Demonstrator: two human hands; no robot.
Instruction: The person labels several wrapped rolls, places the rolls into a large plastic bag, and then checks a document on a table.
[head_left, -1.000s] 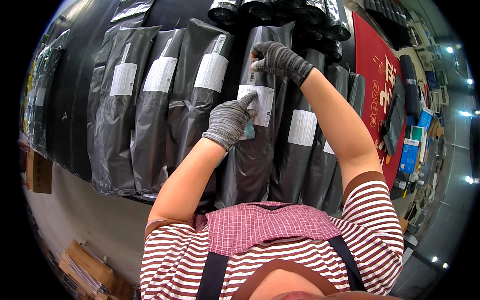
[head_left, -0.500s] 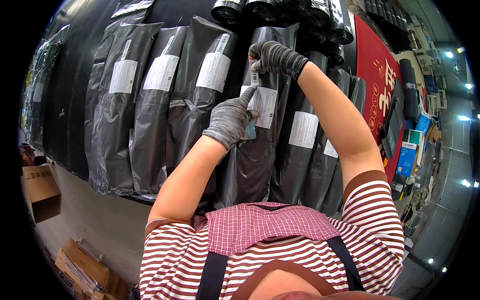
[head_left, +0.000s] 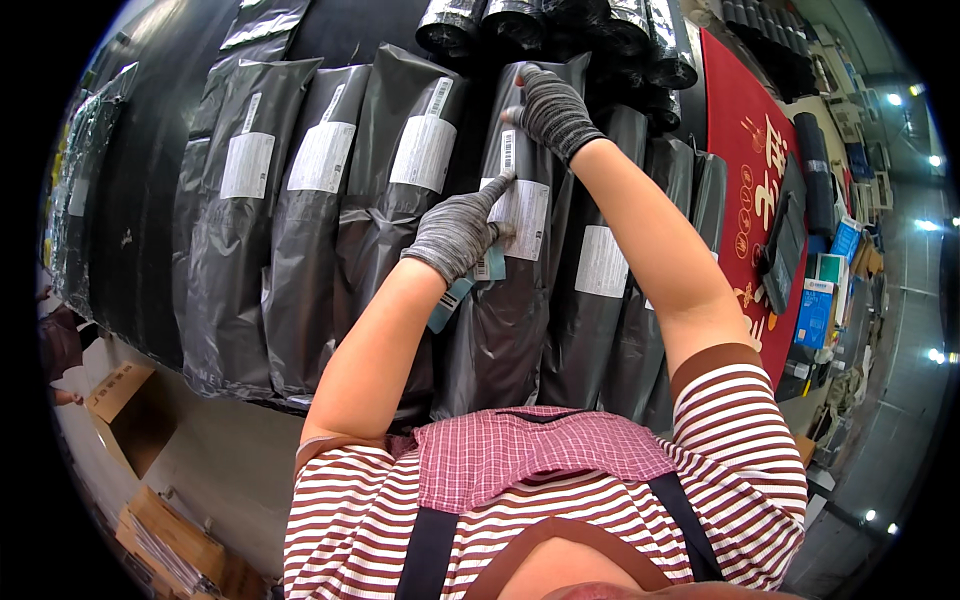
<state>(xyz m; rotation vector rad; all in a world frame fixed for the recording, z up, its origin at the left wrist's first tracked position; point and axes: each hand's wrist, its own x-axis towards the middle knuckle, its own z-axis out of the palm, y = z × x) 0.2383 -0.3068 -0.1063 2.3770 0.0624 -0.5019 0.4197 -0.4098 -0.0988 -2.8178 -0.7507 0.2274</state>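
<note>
A long dark grey plastic mailing bag point(head_left: 497, 335) lies in front of me with a large white label point(head_left: 529, 222) on it. A narrow barcode label point(head_left: 508, 150) sits just above that. My left hand point(head_left: 450, 237), in a grey knit glove with bare fingertips, holds a teal-backed strip of barcode labels point(head_left: 452, 302). Its index finger points up at the lower end of the narrow label; the other fingers curl, partly hidden. At the bag's far end, my gloved right hand point(head_left: 553, 112) rests with thumb and fingers apart beside the narrow label.
Similar bags with white labels lie on both sides, such as a grey bag point(head_left: 398, 225) at left. Wrapped black rolls point(head_left: 515, 28) stand beyond. A red printed board point(head_left: 735, 170) and blue boxes point(head_left: 815, 310) are at right. Cardboard boxes point(head_left: 180, 540) and a person's hand point(head_left: 66, 397) show at left.
My right hand has opened and drawn off the narrow label, which now shows more fully. More of the teal strip shows below my left hand. A person's hand has appeared at far left.
</note>
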